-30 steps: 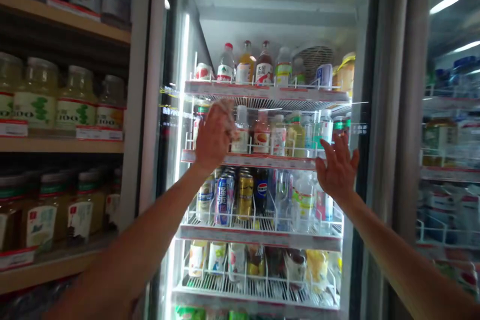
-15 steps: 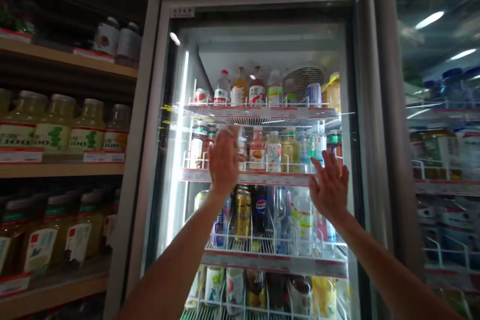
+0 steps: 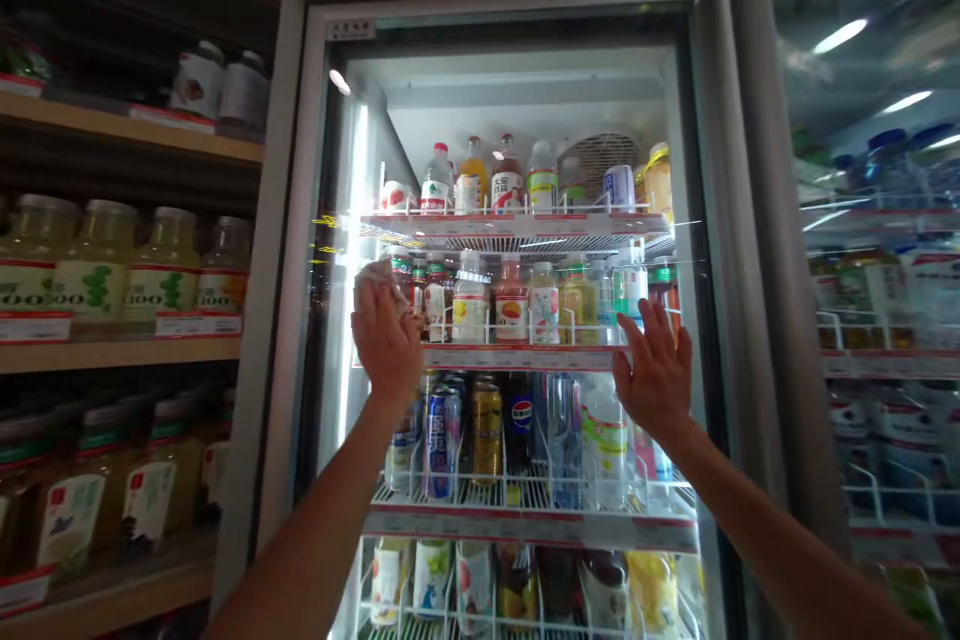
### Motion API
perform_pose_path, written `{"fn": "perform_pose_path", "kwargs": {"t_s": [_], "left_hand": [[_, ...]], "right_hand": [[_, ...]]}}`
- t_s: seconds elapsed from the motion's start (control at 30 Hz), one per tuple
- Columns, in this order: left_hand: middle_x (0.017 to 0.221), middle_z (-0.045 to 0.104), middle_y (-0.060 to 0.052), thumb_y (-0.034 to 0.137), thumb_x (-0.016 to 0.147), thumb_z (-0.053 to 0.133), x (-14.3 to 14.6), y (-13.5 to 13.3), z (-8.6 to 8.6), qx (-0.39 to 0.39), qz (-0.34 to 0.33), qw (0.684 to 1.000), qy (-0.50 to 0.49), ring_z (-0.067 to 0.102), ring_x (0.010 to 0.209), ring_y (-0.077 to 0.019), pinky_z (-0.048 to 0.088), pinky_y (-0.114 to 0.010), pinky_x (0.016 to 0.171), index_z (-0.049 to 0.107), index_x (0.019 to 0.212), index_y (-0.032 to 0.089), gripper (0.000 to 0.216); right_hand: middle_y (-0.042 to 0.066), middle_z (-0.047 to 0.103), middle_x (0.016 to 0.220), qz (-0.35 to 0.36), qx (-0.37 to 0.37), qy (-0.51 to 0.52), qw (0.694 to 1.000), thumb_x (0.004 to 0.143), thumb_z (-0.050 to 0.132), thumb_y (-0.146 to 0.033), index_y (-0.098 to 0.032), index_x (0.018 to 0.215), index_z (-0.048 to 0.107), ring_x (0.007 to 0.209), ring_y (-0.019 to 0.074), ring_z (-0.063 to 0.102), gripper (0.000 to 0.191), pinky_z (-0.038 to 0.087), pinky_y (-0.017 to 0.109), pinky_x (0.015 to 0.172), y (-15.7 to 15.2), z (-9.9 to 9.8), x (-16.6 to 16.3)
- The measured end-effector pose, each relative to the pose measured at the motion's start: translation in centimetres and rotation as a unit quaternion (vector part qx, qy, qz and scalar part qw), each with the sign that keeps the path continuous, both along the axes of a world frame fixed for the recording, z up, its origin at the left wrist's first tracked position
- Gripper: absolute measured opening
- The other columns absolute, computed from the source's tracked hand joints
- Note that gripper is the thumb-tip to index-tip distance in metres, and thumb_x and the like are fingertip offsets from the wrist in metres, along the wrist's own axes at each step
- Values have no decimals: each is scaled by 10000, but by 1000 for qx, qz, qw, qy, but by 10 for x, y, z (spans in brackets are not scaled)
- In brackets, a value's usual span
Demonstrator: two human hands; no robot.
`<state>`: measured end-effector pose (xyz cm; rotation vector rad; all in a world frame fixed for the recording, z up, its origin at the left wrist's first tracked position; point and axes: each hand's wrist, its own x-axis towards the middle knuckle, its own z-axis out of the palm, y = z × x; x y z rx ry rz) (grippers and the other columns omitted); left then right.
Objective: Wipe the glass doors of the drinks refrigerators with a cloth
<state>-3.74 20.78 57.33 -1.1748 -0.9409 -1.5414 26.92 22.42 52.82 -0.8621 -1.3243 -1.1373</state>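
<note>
My left hand (image 3: pixel 388 340) presses a crumpled pale cloth (image 3: pixel 377 272) against the glass door (image 3: pixel 495 90) of a lit drinks fridge, near the door's left side. Its fingers lie over the cloth. Toward the right side of the same glass, my right hand (image 3: pixel 654 365) has its fingers spread and holds nothing; it seems to rest on the pane. Behind the glass, bottles and cans stand on white wire shelves, among them a blue can (image 3: pixel 442 440), a gold can (image 3: pixel 486 428) and a dark cola bottle (image 3: pixel 520 415).
Wooden shelves (image 3: pixel 127 345) with rows of juice bottles (image 3: pixel 163 260) and price labels run along the left. A long metal handle (image 3: pixel 731 220) edges the door on the right. A second glass-doored fridge (image 3: pixel 870 300) with more bottles stands beyond it.
My left hand has slid left across the glass with the cloth, from the middle to near the left edge. My right hand has stayed almost in place. The view has shifted slightly.
</note>
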Motion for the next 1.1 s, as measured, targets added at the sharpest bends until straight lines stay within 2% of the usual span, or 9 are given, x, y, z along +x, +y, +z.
{"fn": "perform_pose_path", "kwargs": {"t_s": [0.17,0.23,0.37,0.5,0.57,0.73,0.77,0.93,1.1], "left_hand": [[1428,377,-78,199,850,385,26,2,-23,-51,9,961,270,258,1364,-208,315,-402,1086,187,1430,195,613],[1425,379,-88,200,856,375,12,1,-22,-41,13,970,241,283,1353,-210,316,-400,1082,208,1424,191,592],[1445,320,-151,185,852,349,-11,-2,-11,2,2,1000,-2,282,1349,-271,336,-468,1048,314,1373,127,525],[1432,358,-124,207,848,381,16,-3,-27,-44,9,977,210,237,1370,-239,306,-426,1081,314,1371,122,534],[1420,386,-94,215,853,387,12,-2,-33,-54,14,959,277,250,1366,-211,300,-394,1087,306,1379,152,536],[1445,319,-159,226,865,372,-35,-3,-30,11,17,1000,7,271,1354,-267,312,-449,1053,305,1378,114,529],[1454,303,-161,234,864,369,-36,-4,-33,-1,14,1000,0,274,1351,-274,315,-454,1048,303,1379,111,533],[1429,376,-91,241,863,374,-27,-7,-60,-67,16,959,274,327,1330,-222,313,-389,1060,270,1403,187,553],[1471,271,-151,243,868,381,-62,-6,-53,-5,5,1000,-6,238,1369,-269,267,-447,1083,286,1394,137,545]], "right_hand": [[82,278,1488,-1,15,-14,1000,894,424,-286,-245,1385,336,1364,258,269,500,211,479,1088,2,0,3],[82,272,1490,-1,17,-16,1000,893,424,-291,-246,1388,330,1366,259,264,506,208,483,1089,2,0,3],[88,273,1489,-12,7,-3,1000,894,416,-286,-239,1391,326,1369,260,257,507,214,484,1087,2,-1,2],[80,258,1496,-14,14,-16,1000,890,425,-283,-249,1399,307,1368,262,259,523,207,485,1091,1,-1,4],[78,255,1497,-17,19,-26,999,891,426,-277,-251,1402,299,1367,257,261,527,213,477,1090,1,-1,5],[101,287,1482,-26,25,-21,999,891,415,-276,-223,1387,328,1369,261,256,506,205,485,1091,1,-2,4],[103,292,1479,-26,23,-19,999,891,414,-277,-220,1383,335,1369,261,255,501,206,486,1091,1,-2,3],[104,313,1470,-23,22,-20,999,888,426,-276,-227,1369,356,1365,248,270,488,219,467,1087,2,-4,6],[120,340,1452,-31,19,-15,999,890,414,-278,-205,1341,390,1368,252,260,457,221,470,1088,3,-4,5]]}}
